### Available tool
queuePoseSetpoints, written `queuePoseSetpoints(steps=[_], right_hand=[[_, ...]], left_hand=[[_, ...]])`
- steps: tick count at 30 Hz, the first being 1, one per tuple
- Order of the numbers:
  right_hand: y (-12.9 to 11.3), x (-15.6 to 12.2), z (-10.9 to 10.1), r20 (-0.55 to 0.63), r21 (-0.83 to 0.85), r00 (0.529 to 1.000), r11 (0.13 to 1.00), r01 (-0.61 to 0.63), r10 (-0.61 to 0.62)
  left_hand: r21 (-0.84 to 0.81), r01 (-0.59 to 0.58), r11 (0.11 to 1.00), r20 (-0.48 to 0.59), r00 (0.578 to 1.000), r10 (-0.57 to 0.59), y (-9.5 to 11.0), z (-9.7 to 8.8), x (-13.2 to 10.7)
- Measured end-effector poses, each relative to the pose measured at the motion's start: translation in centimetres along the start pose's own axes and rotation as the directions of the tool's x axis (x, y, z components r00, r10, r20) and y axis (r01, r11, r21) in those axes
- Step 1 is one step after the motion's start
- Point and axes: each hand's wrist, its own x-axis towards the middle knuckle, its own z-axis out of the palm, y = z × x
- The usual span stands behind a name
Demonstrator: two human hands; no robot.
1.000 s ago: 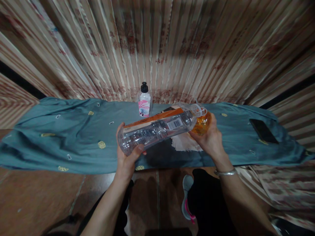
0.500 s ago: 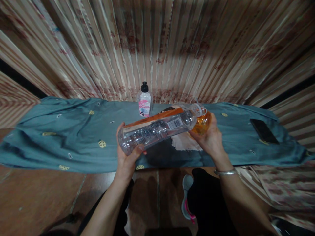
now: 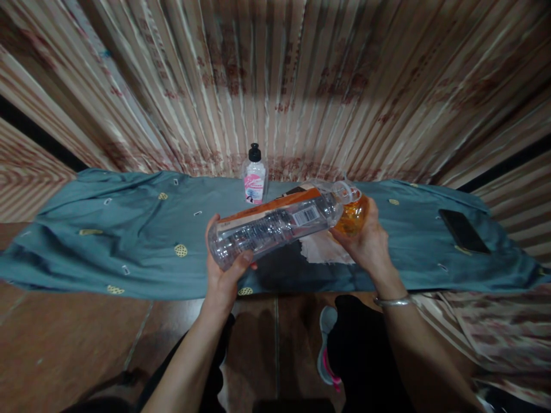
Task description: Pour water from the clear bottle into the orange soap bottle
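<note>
My left hand [image 3: 226, 278] is wrapped round the base of a large clear plastic bottle [image 3: 275, 225] with an orange label and a barcode. The bottle lies nearly level, its neck end raised a little to the right. At that end my right hand [image 3: 370, 244] grips a small transparent amber container [image 3: 353, 217], whose exact kind is partly hidden by fingers and bottle. The bottle's mouth overlaps the container's top; whether they touch I cannot tell. Beneath them a pale cloth [image 3: 325, 249] shows on the covered table.
A pump-top bottle [image 3: 254, 178] with a pink label and black cap stands at the back. A dark phone [image 3: 464, 230] lies on the right side of the green tablecloth [image 3: 142, 229]. Pleated curtains [image 3: 267, 86] hang right behind the table.
Both hands keep their grip on the bottle and the amber container, with hardly any movement. The view has shifted very slightly.
</note>
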Motion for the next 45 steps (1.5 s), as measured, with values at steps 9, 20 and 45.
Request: queuePoseSetpoints(steps=[9, 20, 45], right_hand=[[0.1, 0.0, 0.1, -0.020, 0.001, 1.000, 1.000, -0.001, 0.001], [0.4, 0.2, 0.0, -0.009, 0.027, 0.999, 0.999, -0.047, 0.047], [0.6, 0.1, 0.1, -0.019, 0.019, 0.999, 0.999, -0.049, 0.050]], left_hand=[[0.013, 0.003, 1.000, 0.009, 1.000, -0.003, -0.5, 0.0, 0.0], [0.016, 0.018, 1.000, -0.011, 1.000, -0.018, -0.3, 1.0, 0.0], [0.017, 0.030, 0.999, -0.021, 0.999, -0.030, 0.3, 1.9, -0.4]])
